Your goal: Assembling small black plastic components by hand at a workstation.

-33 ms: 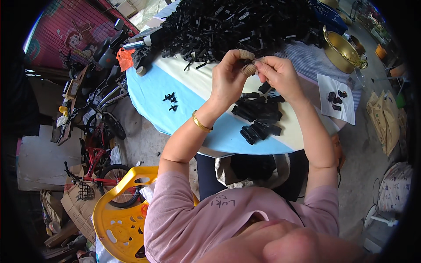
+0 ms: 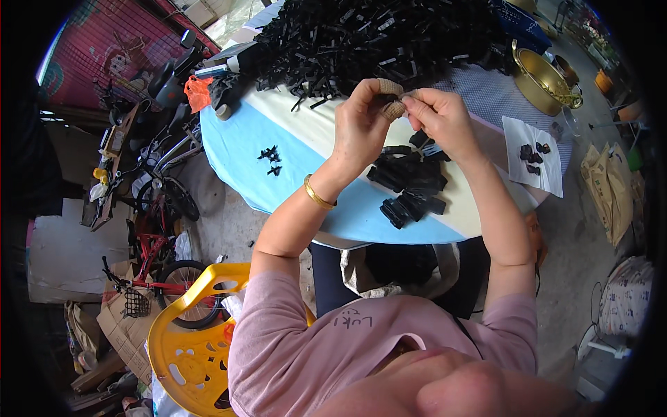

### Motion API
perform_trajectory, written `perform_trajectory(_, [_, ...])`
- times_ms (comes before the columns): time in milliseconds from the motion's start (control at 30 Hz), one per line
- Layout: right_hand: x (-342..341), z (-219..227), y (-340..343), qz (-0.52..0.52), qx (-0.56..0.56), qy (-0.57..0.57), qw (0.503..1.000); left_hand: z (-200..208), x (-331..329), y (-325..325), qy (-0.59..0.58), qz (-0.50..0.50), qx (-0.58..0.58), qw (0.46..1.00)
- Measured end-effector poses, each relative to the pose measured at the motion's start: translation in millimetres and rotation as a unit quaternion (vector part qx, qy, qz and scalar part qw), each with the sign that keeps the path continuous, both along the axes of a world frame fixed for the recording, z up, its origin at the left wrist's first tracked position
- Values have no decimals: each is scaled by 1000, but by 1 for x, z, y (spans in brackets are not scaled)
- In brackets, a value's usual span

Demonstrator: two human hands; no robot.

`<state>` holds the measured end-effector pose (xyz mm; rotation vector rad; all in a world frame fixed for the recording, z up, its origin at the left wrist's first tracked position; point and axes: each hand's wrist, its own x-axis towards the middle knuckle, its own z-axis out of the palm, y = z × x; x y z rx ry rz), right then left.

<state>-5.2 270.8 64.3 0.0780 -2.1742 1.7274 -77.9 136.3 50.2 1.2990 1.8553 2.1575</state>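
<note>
Many black strips lie on the table, slanting lengthwise from far left to near right, in two adjoining clusters too overlapped to count. Just beyond, the right hand presses thumb to fingertips beside the left hand, whose beige-covered thumb and forefinger curl inward; whether those meet, or anything sits between, I cannot tell.

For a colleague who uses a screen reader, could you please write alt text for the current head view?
A person holds the left hand, with tan finger covers, and right hand together above a table; anything between them is too small to make out. Clustered black pieces lie nearer the person, and a large black heap lies beyond.
</note>
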Motion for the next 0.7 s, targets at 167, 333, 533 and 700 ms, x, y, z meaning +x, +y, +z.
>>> perform_trajectory(167, [-5,-5,4,-11,7,24,1000,4,0,1,81,27,-14,996])
perform_trajectory(333, [-4,4,42,-20,-93,-54,994,13,-4,-10,-26,-68,-100,992])
perform_trajectory(533, [-33,-38,57,-220,237,23,946,7,-3,-6,96,-312,-290,900])
perform_trajectory(700, [-46,-43,44,-200,436,8,877,-10,-34,4,129,45,-257,957])
